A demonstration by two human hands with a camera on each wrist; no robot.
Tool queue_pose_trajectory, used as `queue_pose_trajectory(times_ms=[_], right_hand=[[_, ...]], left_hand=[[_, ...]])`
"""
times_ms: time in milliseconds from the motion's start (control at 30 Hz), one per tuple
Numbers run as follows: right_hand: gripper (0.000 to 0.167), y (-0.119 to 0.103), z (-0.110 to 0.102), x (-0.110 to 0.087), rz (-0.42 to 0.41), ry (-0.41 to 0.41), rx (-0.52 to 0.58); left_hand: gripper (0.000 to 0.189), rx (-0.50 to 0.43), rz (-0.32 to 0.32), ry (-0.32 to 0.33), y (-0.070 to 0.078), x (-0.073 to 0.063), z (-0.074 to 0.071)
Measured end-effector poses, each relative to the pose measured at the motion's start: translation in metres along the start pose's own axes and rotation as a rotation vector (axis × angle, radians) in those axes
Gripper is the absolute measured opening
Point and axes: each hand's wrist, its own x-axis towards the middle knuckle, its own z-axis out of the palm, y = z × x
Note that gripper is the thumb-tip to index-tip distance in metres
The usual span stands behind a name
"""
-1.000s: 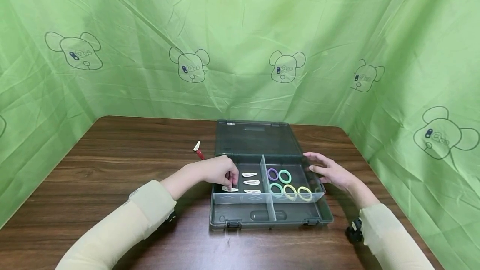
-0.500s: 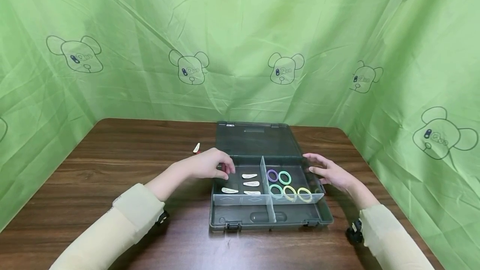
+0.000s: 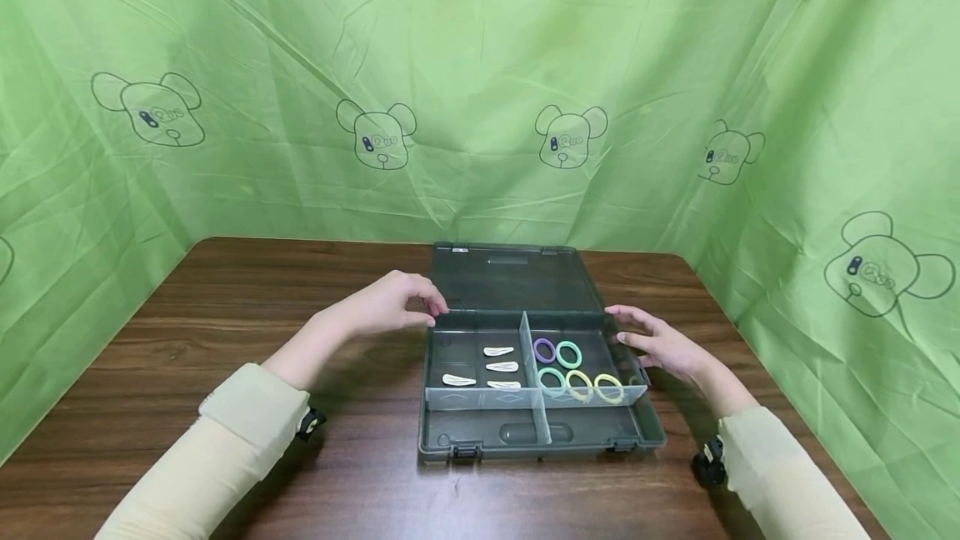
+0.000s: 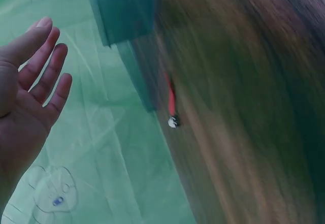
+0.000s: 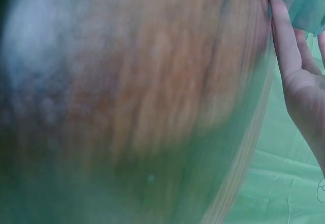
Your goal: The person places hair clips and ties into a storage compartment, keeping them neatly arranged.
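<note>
A grey see-through divided box (image 3: pixel 483 448) lies open on the table. Its back left compartment holds several white snap hair clips (image 3: pixel 502 366), one of them (image 3: pixel 459 380) apart at the left. Ring-shaped hair ties, purple (image 3: pixel 544 350), green (image 3: pixel 568 354) and yellow (image 3: pixel 608 388), lie in the back right compartment. My left hand (image 3: pixel 390 304) hovers by the box's back left corner, fingers loosely bent, nothing held. Past it, the left wrist view shows a red hair clip (image 4: pixel 171 99) with a white piece (image 4: pixel 173 122) at its end; the head view hides both. My right hand (image 3: pixel 667 347) rests against the box's right side, fingers relaxed.
The box's see-through lid (image 3: pixel 517 282) lies folded back behind it. Clear dividers (image 3: pixel 480 397) split the box into compartments. Green cloth (image 3: pixel 480 190) with bear drawings hangs around the wooden table (image 3: pixel 247 307). Dark wrist cameras sit at both cuffs.
My left hand has let go of a white hair clip in the back left compartment, then moved up and left out of the box. The right hand has stayed in place.
</note>
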Motion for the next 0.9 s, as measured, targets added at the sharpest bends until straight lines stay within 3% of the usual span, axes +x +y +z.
queue_pose_trajectory(times_ms=[267,400,900], right_hand=[[0.057,-0.001,-0.001,0.001,-0.009,0.002,-0.004],[0.056,-0.001,-0.002,0.001,-0.012,-0.002,0.002],[0.057,0.002,0.000,0.002,-0.008,0.004,-0.001]], left_hand=[[0.020,0.008,-0.045,0.128,-0.024,-0.006,0.001],[0.020,0.047,-0.072,0.151,-0.035,-0.007,0.002],[0.020,0.178,-0.170,-0.018,-0.075,-0.008,0.019]])
